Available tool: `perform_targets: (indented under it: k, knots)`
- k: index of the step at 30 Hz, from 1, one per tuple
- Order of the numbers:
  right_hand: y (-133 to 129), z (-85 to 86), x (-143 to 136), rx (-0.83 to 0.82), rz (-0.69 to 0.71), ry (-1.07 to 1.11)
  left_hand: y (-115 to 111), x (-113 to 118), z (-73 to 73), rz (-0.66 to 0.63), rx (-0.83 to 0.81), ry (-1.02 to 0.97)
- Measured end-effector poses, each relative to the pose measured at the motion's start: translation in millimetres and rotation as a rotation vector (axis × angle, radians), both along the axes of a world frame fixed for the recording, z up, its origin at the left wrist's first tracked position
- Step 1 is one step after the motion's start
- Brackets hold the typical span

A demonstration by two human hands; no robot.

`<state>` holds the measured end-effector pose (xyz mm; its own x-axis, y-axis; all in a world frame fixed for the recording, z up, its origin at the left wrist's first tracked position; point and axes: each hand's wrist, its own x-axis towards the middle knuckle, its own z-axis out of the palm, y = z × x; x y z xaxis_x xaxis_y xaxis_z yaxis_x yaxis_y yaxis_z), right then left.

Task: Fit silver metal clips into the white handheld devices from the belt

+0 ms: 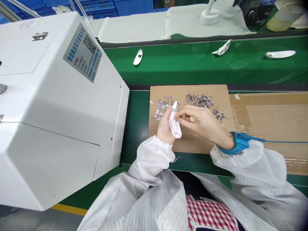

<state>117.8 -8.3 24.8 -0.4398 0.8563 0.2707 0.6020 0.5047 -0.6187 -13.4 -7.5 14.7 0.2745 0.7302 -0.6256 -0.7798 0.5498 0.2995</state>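
Note:
My left hand [165, 126] is closed around a white ear thermometer [175, 127] with a grey ring below its narrow tip. The tip points away from me, and a recess shows on the body's upward face. At that recess, the thumb and forefinger of my right hand [196, 120] are pinched together; whatever is between them is too small to make out. Beyond my hands, small shiny metal contact pieces lie in a loose pile [160, 108] on the left and a denser pile [201, 100] on the right. A blue wrist strap [237, 143] with a cord circles my right wrist.
Cardboard sheets [192, 147] cover the green bench under my hands. A large white machine [72, 106] stands close on the left. Beyond runs a green conveyor belt [175, 64] carrying a white shell [138, 57], another shell [222, 48] and a third shell [280, 54].

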Motion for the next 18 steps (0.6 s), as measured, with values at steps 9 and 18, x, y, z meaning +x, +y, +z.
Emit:
perform_targets:
  k: [9, 18]
  knots:
    - [0, -5.2, -1, 0.024, 0.060, -0.053, -1, 2, 5.1, -0.034, -0.043, -0.059]
    - [-4, 23.3, 30, 0.034, -0.066, 0.149, -9, 21, -15.1, -0.103, -0.104, -0.022]
